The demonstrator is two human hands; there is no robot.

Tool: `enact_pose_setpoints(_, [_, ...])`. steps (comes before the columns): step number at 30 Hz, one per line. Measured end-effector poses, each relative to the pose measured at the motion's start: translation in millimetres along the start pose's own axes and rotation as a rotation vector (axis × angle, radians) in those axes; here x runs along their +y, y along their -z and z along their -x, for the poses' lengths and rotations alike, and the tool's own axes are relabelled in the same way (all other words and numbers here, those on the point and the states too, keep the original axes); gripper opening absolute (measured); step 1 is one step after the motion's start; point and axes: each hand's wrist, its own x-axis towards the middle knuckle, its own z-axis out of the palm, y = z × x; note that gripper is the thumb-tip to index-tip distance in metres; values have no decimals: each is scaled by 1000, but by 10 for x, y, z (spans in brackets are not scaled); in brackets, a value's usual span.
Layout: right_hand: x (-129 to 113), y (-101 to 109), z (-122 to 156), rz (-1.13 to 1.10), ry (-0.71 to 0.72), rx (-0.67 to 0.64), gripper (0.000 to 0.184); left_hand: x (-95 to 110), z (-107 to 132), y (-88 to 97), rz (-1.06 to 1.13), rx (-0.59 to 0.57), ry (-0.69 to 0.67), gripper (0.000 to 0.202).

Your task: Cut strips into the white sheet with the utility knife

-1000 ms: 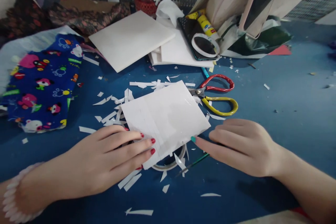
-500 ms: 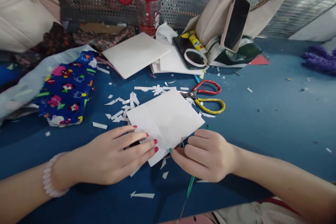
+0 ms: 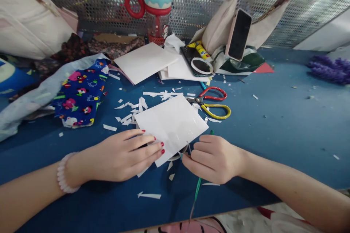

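Note:
A white paper sheet point(image 3: 177, 120) lies tilted on the blue table. My left hand point(image 3: 123, 156) rests on its near left part, fingers stretched out flat. Just off the sheet's near right edge is my right hand point(image 3: 216, 158), its fingers curled and thumb and forefinger pinched. A thin pale sliver shows by the fingertips, but I cannot make out what they hold. Beneath the sheet's edge, a round dark thing with a pale rim point(image 3: 175, 157) peeks out. A thin green strand or rod point(image 3: 198, 188) passes under my right hand toward the table's front edge.
Scissors point(image 3: 214, 102) with red and yellow handles lie beyond the sheet, near scattered paper scraps point(image 3: 127, 116). Farther back are white cards point(image 3: 146, 62), a phone point(image 3: 239, 34), a cup point(image 3: 158, 11) and bags. Blue patterned cloth point(image 3: 82, 96) lies at left, a purple fuzzy bundle point(image 3: 328, 68) at right.
The camera view has shifted a little. My right fingertips have drawn slightly away from the sheet's edge, and more of the round rim shows. My left hand stays on the sheet.

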Motion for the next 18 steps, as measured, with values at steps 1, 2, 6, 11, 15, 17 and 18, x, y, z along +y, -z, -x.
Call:
enact_pose_setpoints(1, [10, 6, 16, -4, 0, -18, 20, -4, 2, 3, 3, -7, 2, 37])
enact_pose_setpoints(2, [24, 14, 32, -6, -3, -39, 22, -8, 5, 7, 7, -14, 1, 37])
enact_pose_setpoints(6, [97, 70, 93, -18, -40, -125, 34, -13, 31, 23, 20, -48, -6, 31])
enact_pose_setpoints(11, [164, 164, 134, -40, -38, -222, 33, -30, 64, 27, 37, -61, -19, 30])
enact_pose_setpoints(15, [187, 212, 127, -52, -128, -267, 26, -42, 56, 39, 58, -56, -8, 35])
enact_pose_setpoints(17, [210, 225, 127, -61, -190, -277, 22, -43, 57, 46, 61, -57, -3, 35])
enact_pose_setpoints(18, [226, 231, 130, -63, -212, -273, 20, -44, 60, 46, 61, -57, -2, 35])
